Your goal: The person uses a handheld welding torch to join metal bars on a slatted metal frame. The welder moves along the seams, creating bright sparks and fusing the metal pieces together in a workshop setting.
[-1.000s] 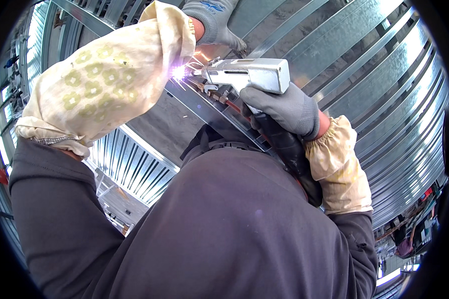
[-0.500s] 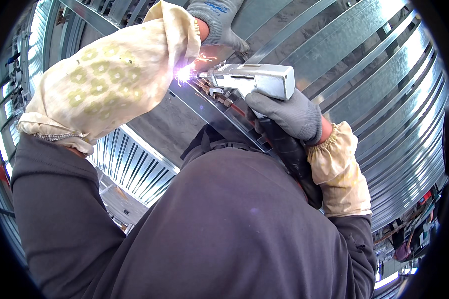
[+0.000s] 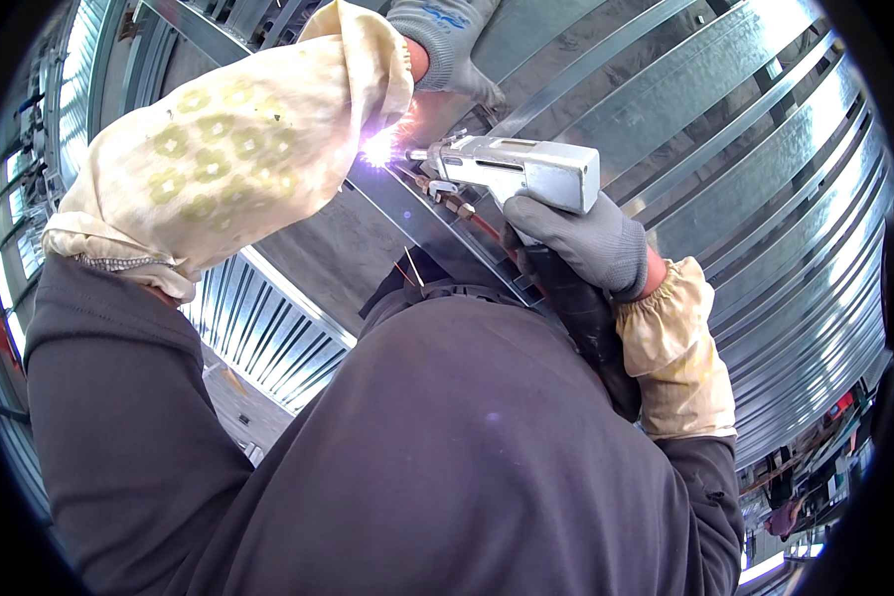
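At right, we see a smooth metal welding gun (image 3: 531,169), matt knit glove (image 3: 591,238) and glossy metal slats (image 3: 685,84); at left, a creased cloth oversleeve (image 3: 228,149).

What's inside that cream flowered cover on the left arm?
A strip of bare wrist emerges from the cream cover, running to the gloved left hand. Most of the forearm is hidden by the cloth.

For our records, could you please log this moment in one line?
right hand: gripping silver welding gun; left hand: near metal slats; arc: bright, beyond nozzle
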The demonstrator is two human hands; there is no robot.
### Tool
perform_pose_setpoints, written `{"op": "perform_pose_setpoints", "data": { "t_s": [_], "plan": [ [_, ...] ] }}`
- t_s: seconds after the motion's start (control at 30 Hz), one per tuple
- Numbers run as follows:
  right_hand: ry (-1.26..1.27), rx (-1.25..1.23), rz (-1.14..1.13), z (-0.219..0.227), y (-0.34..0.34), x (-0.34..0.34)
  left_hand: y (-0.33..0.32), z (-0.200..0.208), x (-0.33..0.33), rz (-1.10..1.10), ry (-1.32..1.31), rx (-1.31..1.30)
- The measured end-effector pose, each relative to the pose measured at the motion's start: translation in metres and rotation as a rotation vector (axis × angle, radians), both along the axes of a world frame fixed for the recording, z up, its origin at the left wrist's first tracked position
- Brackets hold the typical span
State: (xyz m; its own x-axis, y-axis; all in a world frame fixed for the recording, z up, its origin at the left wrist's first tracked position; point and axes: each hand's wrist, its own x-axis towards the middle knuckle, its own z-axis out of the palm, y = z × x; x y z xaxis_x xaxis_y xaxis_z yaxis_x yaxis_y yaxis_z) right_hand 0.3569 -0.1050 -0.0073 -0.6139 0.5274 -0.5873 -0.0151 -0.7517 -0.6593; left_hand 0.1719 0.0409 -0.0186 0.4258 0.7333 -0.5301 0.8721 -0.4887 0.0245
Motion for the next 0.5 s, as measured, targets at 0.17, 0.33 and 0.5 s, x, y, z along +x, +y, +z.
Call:
{"op": "perform_pose_setpoints", "data": {
  "t_s": [0.17,0.33,0.5],
  "plan": [
    [-0.038,-0.001,0.012,-0.001,-0.003,0.002,-0.002,0.003,-0.001,0.01,0.004,0.004],
    [-0.026,0.003,-0.029,-0.001,-0.007,0.002,-0.005,0.002,-0.001,-0.002,-0.018,0.006],
    [-0.04,-0.041,-0.024,0.002,-0.009,0.002,-0.008,0.002,-0.004,0.007,-0.016,0.013]
  ]
}}
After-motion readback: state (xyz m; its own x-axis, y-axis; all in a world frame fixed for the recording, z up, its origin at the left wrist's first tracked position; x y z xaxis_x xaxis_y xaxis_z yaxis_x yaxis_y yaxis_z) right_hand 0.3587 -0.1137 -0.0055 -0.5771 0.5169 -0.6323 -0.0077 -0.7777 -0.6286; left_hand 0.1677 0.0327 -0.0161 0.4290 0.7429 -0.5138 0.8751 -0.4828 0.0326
